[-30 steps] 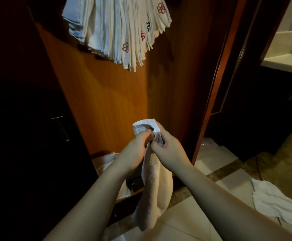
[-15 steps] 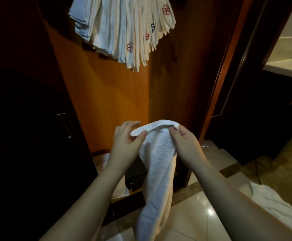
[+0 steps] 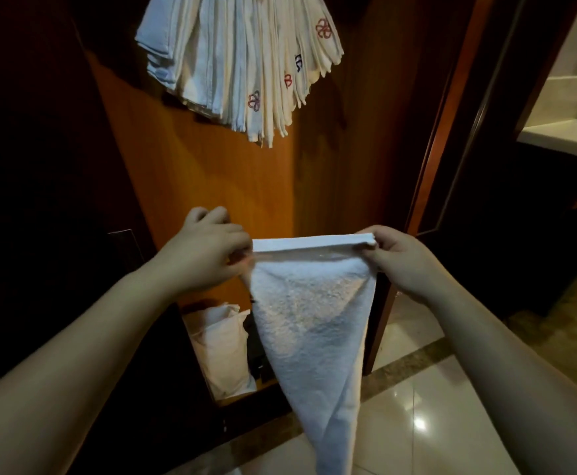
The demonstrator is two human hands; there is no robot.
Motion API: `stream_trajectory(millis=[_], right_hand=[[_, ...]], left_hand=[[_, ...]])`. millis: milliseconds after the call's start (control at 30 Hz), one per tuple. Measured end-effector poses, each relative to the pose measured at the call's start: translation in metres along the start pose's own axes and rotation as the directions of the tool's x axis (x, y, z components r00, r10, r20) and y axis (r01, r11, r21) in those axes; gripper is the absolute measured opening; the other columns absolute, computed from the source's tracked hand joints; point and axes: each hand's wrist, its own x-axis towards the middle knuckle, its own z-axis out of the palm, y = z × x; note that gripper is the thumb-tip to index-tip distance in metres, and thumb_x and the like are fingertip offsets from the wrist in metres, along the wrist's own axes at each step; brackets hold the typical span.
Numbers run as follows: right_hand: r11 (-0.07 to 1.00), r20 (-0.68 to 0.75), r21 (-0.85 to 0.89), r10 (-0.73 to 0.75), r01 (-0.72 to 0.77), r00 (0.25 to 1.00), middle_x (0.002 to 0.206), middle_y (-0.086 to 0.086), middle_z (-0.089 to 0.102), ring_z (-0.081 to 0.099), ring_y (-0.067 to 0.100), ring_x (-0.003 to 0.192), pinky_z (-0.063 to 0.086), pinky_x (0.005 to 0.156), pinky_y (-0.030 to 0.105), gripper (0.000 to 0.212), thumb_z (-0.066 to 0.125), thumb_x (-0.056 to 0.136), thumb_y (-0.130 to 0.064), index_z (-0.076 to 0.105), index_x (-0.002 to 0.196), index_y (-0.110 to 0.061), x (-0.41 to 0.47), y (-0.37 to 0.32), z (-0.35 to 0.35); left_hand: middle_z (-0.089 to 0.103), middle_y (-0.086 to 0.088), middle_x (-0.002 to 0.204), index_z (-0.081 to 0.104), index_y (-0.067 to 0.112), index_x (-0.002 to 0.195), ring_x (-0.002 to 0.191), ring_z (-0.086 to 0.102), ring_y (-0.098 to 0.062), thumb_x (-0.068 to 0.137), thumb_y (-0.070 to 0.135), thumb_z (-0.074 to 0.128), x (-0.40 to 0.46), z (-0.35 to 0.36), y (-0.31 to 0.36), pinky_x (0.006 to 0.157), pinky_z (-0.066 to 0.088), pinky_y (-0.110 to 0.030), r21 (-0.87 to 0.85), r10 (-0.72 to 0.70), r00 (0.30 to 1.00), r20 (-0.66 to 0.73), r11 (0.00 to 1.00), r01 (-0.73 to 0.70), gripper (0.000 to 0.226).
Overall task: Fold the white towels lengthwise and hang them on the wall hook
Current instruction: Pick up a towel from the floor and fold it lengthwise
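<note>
Both hands hold a white towel (image 3: 311, 313) up in front of the wooden wall panel (image 3: 211, 200): the left hand (image 3: 204, 255) pinches one top corner, the right hand (image 3: 397, 258) the other, the hem stretched flat between them. The cloth hangs down, tapering toward the tiled floor (image 3: 434, 423). Above hangs a bunch of folded towels (image 3: 239, 63).

Two bare forearms — no sleeves, rings or watch — ending in bare hands (image 3: 211, 248).
</note>
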Motion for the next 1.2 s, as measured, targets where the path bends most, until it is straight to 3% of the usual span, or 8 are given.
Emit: stream_trajectory(millis=[267, 433, 600, 667, 800, 900, 1033, 1200], right_hand=[[0.993, -0.008, -0.076, -0.096, 0.095, 0.995, 0.091, -0.024, 0.061, 0.057, -0.005, 0.08, 0.041, 0.072, 0.022, 0.026, 0.068, 0.087, -0.018, 0.054, 0.089, -0.04, 0.001, -0.001, -0.011], [0.986, 0.021, -0.107, -0.126, 0.128, 0.992, 0.085, -0.032, 0.056, 0.052, -0.007, 0.077, 0.037, 0.069, 0.02, 0.027, 0.066, 0.087, -0.015, 0.05, 0.086, -0.036, 0.005, -0.004, -0.009], [0.991, -0.023, -0.065, -0.118, 0.116, 0.993, 0.103, -0.025, 0.062, 0.058, -0.006, 0.097, 0.044, 0.084, 0.016, 0.034, 0.064, 0.093, -0.015, 0.058, 0.101, -0.048, 0.003, -0.006, -0.015], [0.987, -0.032, -0.075, -0.144, 0.141, 0.989, 0.105, -0.022, 0.06, 0.057, -0.007, 0.099, 0.039, 0.082, 0.006, 0.03, 0.062, 0.097, -0.02, 0.061, 0.102, -0.049, 0.002, -0.008, -0.016], [0.989, -0.116, 0.015, -0.146, 0.149, 0.982, 0.093, -0.019, 0.059, 0.06, -0.005, 0.084, 0.043, 0.08, 0.014, 0.009, 0.057, 0.097, -0.047, 0.064, 0.091, -0.045, 0.001, -0.013, -0.012], [0.984, -0.234, 0.143, -0.069, 0.104, 0.97, 0.093, -0.018, 0.07, 0.068, 0.001, 0.083, 0.053, 0.077, 0.032, 0.036, 0.049, 0.084, -0.078, 0.063, 0.099, -0.048, -0.001, -0.015, 0.0], [0.973, -0.46, 0.169, -0.064, 0.158, 0.886, 0.094, -0.029, 0.067, 0.064, -0.01, 0.084, 0.046, 0.065, 0.01, 0.016, 0.046, 0.094, -0.067, 0.06, 0.095, -0.058, -0.005, -0.025, 0.016], [0.966, -0.573, 0.173, -0.062, 0.195, 0.817, 0.094, -0.031, 0.066, 0.061, -0.011, 0.086, 0.042, 0.065, 0.003, 0.014, 0.047, 0.1, -0.053, 0.06, 0.095, -0.058, -0.012, -0.035, 0.02]], left_hand=[[0.065, 0.005, 0.105, 0.048, 0.024, 0.133, 0.101, 0.052, -0.021, 0.091, 0.013, 0.061, 0.015, 0.002, 0.02, 0.101, 0.028, -0.046, -0.003, -0.272, 0.962, -0.027, 0.962, 0.272, 0.045], [0.039, 0.008, 0.082, 0.069, 0.026, 0.097, 0.09, 0.032, -0.018, 0.091, 0.011, 0.058, 0.025, 0.001, 0.02, 0.094, 0.026, -0.044, 0.098, -0.323, 0.946, 0.012, 0.942, 0.32, 0.02], [0.038, 0.006, 0.105, 0.062, 0.029, 0.096, 0.105, 0.033, -0.018, 0.087, 0.026, 0.066, 0.029, -0.001, 0.012, 0.084, 0.033, -0.036, -0.118, -0.396, 0.913, 0.094, 0.907, 0.405, 0.011], [0.058, 0.004, 0.102, 0.064, 0.026, 0.092, 0.095, 0.053, -0.016, 0.087, 0.022, 0.066, 0.027, 0.001, 0.002, 0.073, 0.042, -0.035, -0.491, -0.446, 0.863, 0.238, 0.711, 0.503, 0.007], [0.075, 0.009, 0.09, 0.069, 0.021, 0.102, 0.094, 0.069, -0.013, 0.094, 0.01, 0.064, 0.02, 0.018, 0.011, 0.081, 0.048, -0.032, -0.941, -0.539, 0.795, 0.277, 0.015, 0.338, 0.015], [0.075, 0.008, 0.091, 0.067, 0.024, 0.103, 0.087, 0.07, -0.01, 0.098, 0.014, 0.058, 0.022, 0.032, 0.04, 0.074, 0.052, -0.023, -0.985, -0.67, 0.722, 0.171, -0.142, 0.102, 0.014], [0.068, 0.001, 0.099, 0.064, 0.037, 0.096, 0.086, 0.064, -0.009, 0.098, 0.037, 0.053, 0.026, 0.038, 0.07, 0.075, 0.05, -0.029, -0.989, -0.809, 0.588, -0.009, 0.095, 0.115, 0.012], [0.046, 0.01, 0.095, 0.058, 0.017, 0.097, 0.078, 0.049, 0.008, 0.107, 0.029, 0.042, 0.03, 0.028, 0.084, 0.068, 0.037, -0.004, -0.89, -0.802, 0.496, -0.334, 0.441, 0.113, 0.022]])
